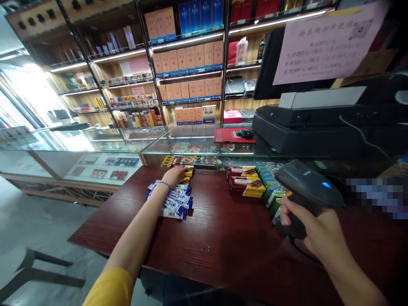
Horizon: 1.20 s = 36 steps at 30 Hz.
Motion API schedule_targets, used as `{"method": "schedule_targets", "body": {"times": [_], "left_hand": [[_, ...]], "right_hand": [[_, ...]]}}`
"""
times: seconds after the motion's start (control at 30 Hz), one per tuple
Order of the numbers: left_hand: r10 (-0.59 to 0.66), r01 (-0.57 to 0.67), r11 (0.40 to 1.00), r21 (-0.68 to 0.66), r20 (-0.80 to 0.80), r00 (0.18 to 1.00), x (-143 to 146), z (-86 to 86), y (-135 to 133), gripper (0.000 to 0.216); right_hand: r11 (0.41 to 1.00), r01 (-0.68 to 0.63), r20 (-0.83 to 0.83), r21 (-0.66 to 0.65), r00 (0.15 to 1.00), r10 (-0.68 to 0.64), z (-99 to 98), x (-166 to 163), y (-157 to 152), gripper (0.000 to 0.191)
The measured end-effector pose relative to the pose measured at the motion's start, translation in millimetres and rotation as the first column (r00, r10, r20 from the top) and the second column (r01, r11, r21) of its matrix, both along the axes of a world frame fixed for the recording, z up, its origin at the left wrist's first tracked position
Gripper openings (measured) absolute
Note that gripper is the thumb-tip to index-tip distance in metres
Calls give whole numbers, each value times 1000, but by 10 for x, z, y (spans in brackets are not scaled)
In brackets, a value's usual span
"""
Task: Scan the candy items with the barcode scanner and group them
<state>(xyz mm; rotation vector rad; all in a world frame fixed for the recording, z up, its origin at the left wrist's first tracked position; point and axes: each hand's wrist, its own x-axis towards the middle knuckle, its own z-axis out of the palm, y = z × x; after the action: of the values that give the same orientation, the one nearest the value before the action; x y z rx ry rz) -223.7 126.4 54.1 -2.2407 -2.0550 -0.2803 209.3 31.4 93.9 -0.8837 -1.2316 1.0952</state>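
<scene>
The right hand (318, 231) held the scanner (306, 189) in a closed grip. The left hand (174, 175) rested on yellow packets (189, 171), its grip unreadable. Any barcode needed to face squarely ahead of the scanner grip.

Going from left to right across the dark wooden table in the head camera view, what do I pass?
Blue-and-white packets → stack of red-and-brown bars → green packs → barcode scanner, gripped in the right hand.
</scene>
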Motion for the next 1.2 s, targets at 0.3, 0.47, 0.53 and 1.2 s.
{"method": "schedule_targets", "body": {"times": [0.3,0.47,0.53,1.2], "left_hand": [[60,-60,998,-4,-87,994,46,-13,-14,24],[108,-103,993,51,-95,990,90,61,-96,23],[122,-116,991,74,-90,988,85,103,-116,23],[-197,-178,968,175,973,-117,763,517,-316,50]], "right_hand": [[1000,-17,-3,9,1000,17,-26,15,37,25],[1000,-14,-5,14,1000,14,-43,35,43,24],[1000,-16,-9,12,1000,16,-39,33,36,25],[998,-58,55,36,997,56,-63,44,42,29]]}}
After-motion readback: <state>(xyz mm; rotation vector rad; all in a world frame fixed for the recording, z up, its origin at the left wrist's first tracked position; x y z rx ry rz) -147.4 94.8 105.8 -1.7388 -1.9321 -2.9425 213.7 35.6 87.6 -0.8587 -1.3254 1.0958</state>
